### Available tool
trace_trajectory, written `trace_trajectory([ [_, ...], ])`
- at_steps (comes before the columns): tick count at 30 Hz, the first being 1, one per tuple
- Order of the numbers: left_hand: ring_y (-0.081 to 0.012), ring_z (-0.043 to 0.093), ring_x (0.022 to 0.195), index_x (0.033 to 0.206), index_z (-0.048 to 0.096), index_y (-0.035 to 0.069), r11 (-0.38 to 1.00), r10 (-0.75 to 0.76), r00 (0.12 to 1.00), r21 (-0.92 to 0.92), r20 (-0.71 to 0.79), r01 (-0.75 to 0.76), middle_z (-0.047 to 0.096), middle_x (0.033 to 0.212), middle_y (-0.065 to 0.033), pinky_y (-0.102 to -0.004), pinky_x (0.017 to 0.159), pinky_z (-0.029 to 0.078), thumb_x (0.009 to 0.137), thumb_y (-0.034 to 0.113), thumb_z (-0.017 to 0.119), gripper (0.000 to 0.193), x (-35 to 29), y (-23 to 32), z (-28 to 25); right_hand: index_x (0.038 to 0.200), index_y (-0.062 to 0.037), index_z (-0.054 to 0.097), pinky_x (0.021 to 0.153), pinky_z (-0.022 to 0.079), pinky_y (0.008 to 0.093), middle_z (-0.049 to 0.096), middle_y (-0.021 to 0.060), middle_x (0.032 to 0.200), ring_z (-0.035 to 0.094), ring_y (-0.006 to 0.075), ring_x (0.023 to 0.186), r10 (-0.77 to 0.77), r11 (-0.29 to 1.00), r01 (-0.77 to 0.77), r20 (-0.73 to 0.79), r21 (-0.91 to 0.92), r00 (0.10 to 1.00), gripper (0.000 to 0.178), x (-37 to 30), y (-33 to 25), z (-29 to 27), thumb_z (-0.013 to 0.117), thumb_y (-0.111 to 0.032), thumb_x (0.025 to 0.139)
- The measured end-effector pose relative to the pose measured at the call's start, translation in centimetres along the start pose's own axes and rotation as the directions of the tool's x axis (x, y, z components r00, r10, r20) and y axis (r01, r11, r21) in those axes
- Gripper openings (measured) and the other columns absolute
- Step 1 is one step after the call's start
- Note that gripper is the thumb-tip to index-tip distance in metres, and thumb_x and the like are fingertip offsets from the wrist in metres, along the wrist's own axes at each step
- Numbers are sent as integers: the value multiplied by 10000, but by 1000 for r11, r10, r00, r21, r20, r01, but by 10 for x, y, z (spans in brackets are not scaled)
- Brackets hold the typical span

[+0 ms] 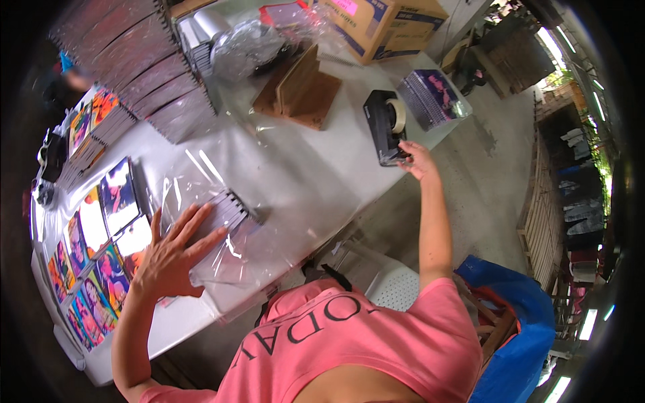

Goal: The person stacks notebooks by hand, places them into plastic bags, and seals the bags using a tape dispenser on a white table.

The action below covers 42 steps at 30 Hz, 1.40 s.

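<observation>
My left hand (168, 258) lies with fingers spread on a clear plastic bag (252, 243). Inside this bag is a bound notebook with a dark comb-like spine (233, 205), partly hidden under the fingers. Over at the table's right edge, my right hand (418, 161) has its thumb and fingers drawn together at the front end of a black tape dispenser (381, 127). A pale roll of tape (398, 115) sits in the dispenser. Whatever is between those fingertips is too small to make out.
Bright printed covers (101, 269) lie in rows at the left, below tall wrapped notebook stacks (134, 60). A brown wooden stand (299, 94), a cardboard box (379, 27) and a wrapped purple notebook stack (435, 97) occupy the far side. A white plastic chair (396, 285) stands by the near edge.
</observation>
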<state>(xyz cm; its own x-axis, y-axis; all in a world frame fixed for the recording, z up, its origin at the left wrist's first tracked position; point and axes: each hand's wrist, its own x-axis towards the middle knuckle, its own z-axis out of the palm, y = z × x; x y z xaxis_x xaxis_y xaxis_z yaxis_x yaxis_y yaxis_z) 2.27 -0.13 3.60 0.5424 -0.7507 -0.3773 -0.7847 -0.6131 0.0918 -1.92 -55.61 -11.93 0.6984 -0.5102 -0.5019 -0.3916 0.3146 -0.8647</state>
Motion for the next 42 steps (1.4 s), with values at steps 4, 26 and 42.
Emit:
trace_trajectory([
  [4, -243, 234, 1397, 1392, 379, 344, 1000, -4, 1000, -23, -30, 4, 221, 1523, -47, -625, 1098, 72, 371, 334, 866, 1131, -2, 2, 1, 986, -100, 639, 816, 523, 531, 590, 6, 888, 499, 131, 822, -45, 969, 26, 71, 246, 996, 191, -5, 11, -20, 707, -167, 821],
  [26, -245, 140, 1424, 1453, 213, 388, 994, 94, 993, -52, -65, -97, 164, 1542, -53, -635, 1086, 90, 421, 330, 862, 1220, -8, -9, 11, 703, -35, 717, 463, 453, 292, 646, 60, 591, 601, 151, 513, 260, 114, 888, 876, -445, 406, 343, -199, -84, 347, 740, -376, 715],
  [42, -401, 57, 1413, 1332, 488, 326, 979, -187, 935, -137, -300, 152, 167, 1537, -99, -617, 1090, 20, 427, 299, 841, 972, -33, -8, 35, 1185, -390, 568, 992, 221, 541, 421, -6, 1396, 397, 221, 1251, -544, -530, 847, 784, -43, -301, 547, -176, 28, 269, 746, -226, 695],
])
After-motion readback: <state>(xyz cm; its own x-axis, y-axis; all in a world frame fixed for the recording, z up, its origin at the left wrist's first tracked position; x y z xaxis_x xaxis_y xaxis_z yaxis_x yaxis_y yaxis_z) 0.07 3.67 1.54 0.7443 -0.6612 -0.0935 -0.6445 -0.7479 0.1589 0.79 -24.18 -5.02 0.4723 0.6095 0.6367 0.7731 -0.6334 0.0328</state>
